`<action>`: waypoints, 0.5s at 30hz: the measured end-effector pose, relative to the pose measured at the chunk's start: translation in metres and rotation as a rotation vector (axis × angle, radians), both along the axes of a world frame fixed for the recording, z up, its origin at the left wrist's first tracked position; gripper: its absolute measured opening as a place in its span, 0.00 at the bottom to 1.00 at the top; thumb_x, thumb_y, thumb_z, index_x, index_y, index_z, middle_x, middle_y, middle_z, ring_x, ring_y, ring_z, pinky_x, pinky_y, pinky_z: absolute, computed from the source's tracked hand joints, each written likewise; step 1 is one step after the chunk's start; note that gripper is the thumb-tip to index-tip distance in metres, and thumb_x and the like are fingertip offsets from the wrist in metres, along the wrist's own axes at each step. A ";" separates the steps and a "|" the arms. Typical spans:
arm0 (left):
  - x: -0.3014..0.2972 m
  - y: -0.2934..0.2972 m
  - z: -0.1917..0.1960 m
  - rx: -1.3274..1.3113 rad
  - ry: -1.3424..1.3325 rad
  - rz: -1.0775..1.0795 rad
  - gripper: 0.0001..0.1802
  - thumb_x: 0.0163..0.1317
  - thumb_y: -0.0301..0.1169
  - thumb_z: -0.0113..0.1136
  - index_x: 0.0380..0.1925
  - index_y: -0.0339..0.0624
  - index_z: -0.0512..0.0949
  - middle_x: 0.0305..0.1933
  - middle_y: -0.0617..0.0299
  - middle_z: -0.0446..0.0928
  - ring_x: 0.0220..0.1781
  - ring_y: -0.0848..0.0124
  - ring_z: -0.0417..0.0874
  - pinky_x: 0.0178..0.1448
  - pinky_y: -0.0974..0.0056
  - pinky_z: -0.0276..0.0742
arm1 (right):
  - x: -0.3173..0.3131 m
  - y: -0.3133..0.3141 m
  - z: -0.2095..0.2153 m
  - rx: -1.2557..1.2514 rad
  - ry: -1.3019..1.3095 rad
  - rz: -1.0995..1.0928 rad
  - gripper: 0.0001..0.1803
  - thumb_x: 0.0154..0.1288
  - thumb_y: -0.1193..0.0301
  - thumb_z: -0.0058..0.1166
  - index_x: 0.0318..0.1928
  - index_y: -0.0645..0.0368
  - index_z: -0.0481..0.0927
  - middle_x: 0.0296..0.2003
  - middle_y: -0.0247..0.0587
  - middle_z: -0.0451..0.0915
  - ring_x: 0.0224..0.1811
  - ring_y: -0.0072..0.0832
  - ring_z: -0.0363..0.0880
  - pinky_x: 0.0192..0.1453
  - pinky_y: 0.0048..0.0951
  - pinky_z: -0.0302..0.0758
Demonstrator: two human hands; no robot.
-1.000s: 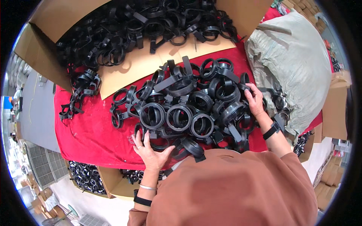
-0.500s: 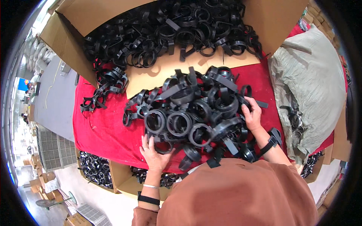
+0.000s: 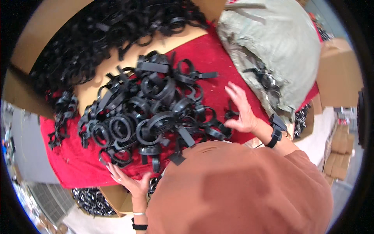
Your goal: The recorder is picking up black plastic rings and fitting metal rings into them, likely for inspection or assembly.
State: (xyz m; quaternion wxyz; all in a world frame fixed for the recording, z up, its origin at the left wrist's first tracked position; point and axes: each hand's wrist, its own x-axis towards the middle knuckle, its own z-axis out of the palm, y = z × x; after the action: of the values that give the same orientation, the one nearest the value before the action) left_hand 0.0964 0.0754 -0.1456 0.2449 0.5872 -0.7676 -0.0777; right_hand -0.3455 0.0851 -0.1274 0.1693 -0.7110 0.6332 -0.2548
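Both grips are spread wide: left hand at the black rings, touch unclear; right hand near them.

You can read no text, label, number or sign here: none is legible on the heap of black rings between your left fingers and your right fingers, on the pale sack beyond your right fingers, or on the brown carton farther out to their right; smaller things well away from your fingers are too blurred to tell.
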 end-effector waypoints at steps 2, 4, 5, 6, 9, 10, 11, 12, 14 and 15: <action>-0.012 0.012 -0.023 -0.088 -0.110 -0.097 0.58 0.41 0.66 0.60 0.65 0.41 0.52 0.69 0.39 0.48 0.70 0.40 0.47 0.65 0.32 0.38 | 0.000 0.037 -0.006 0.080 0.043 0.016 0.60 0.39 0.36 0.60 0.67 0.60 0.53 0.65 0.63 0.48 0.67 0.57 0.47 0.68 0.52 0.47; -0.028 0.013 -0.038 -0.172 -0.149 -0.123 0.51 0.45 0.66 0.56 0.64 0.47 0.57 0.68 0.41 0.52 0.70 0.40 0.51 0.63 0.30 0.40 | 0.012 0.057 -0.018 0.151 0.115 -0.022 0.63 0.36 0.37 0.63 0.67 0.59 0.50 0.66 0.64 0.45 0.67 0.60 0.45 0.68 0.54 0.46; -0.030 0.011 -0.046 -0.092 -0.103 -0.150 0.51 0.43 0.71 0.54 0.63 0.53 0.57 0.69 0.39 0.48 0.69 0.36 0.47 0.61 0.26 0.38 | 0.020 0.058 -0.026 0.138 0.105 -0.065 0.64 0.36 0.37 0.63 0.68 0.57 0.49 0.66 0.63 0.44 0.68 0.61 0.43 0.67 0.56 0.46; -0.037 0.005 -0.049 -0.145 -0.098 -0.199 0.51 0.43 0.71 0.53 0.62 0.52 0.58 0.68 0.39 0.48 0.69 0.35 0.46 0.61 0.27 0.39 | 0.029 0.055 -0.033 0.102 0.087 -0.085 0.63 0.36 0.37 0.63 0.68 0.57 0.49 0.66 0.62 0.45 0.67 0.61 0.43 0.67 0.57 0.46; -0.041 -0.007 -0.049 -0.189 -0.081 -0.271 0.50 0.42 0.72 0.52 0.60 0.51 0.63 0.68 0.40 0.48 0.69 0.35 0.43 0.62 0.31 0.44 | 0.064 0.035 -0.041 0.070 0.163 -0.146 0.61 0.37 0.35 0.60 0.67 0.55 0.51 0.66 0.61 0.46 0.66 0.62 0.42 0.63 0.61 0.47; -0.039 -0.008 -0.046 -0.159 -0.079 -0.270 0.51 0.42 0.73 0.52 0.60 0.51 0.64 0.68 0.41 0.49 0.68 0.36 0.44 0.63 0.33 0.45 | 0.073 0.029 -0.044 0.050 0.196 -0.149 0.60 0.38 0.35 0.59 0.67 0.54 0.52 0.65 0.60 0.47 0.65 0.62 0.43 0.62 0.61 0.48; -0.034 -0.007 -0.046 -0.126 -0.079 -0.255 0.51 0.41 0.74 0.51 0.59 0.50 0.64 0.67 0.42 0.50 0.68 0.37 0.44 0.64 0.35 0.46 | 0.085 0.020 -0.042 0.048 0.203 -0.172 0.59 0.39 0.35 0.59 0.67 0.53 0.53 0.65 0.61 0.47 0.64 0.63 0.45 0.61 0.60 0.48; -0.026 -0.008 -0.051 -0.148 -0.047 -0.277 0.51 0.40 0.73 0.52 0.59 0.51 0.65 0.66 0.43 0.52 0.67 0.38 0.45 0.65 0.37 0.47 | 0.092 0.012 -0.044 -0.004 0.193 -0.153 0.58 0.39 0.36 0.59 0.66 0.54 0.53 0.64 0.63 0.48 0.63 0.62 0.47 0.61 0.60 0.49; -0.021 -0.019 -0.058 -0.177 0.012 -0.347 0.49 0.40 0.70 0.57 0.56 0.46 0.68 0.65 0.43 0.55 0.67 0.39 0.48 0.64 0.38 0.50 | 0.096 -0.002 -0.048 -0.091 0.158 -0.112 0.55 0.41 0.38 0.59 0.66 0.54 0.55 0.62 0.68 0.49 0.62 0.59 0.52 0.59 0.58 0.51; -0.017 -0.026 -0.058 -0.149 0.015 -0.365 0.49 0.39 0.69 0.59 0.55 0.45 0.68 0.64 0.44 0.56 0.66 0.39 0.49 0.64 0.39 0.51 | 0.098 -0.007 -0.037 -0.010 0.172 -0.137 0.54 0.42 0.39 0.59 0.65 0.55 0.55 0.61 0.68 0.50 0.61 0.58 0.54 0.59 0.57 0.53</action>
State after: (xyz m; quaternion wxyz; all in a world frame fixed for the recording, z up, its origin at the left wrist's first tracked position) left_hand 0.0794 0.0494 -0.2040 0.2750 0.4178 -0.8633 -0.0682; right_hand -0.2480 0.0783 -0.1644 0.0928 -0.6860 0.6914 -0.2068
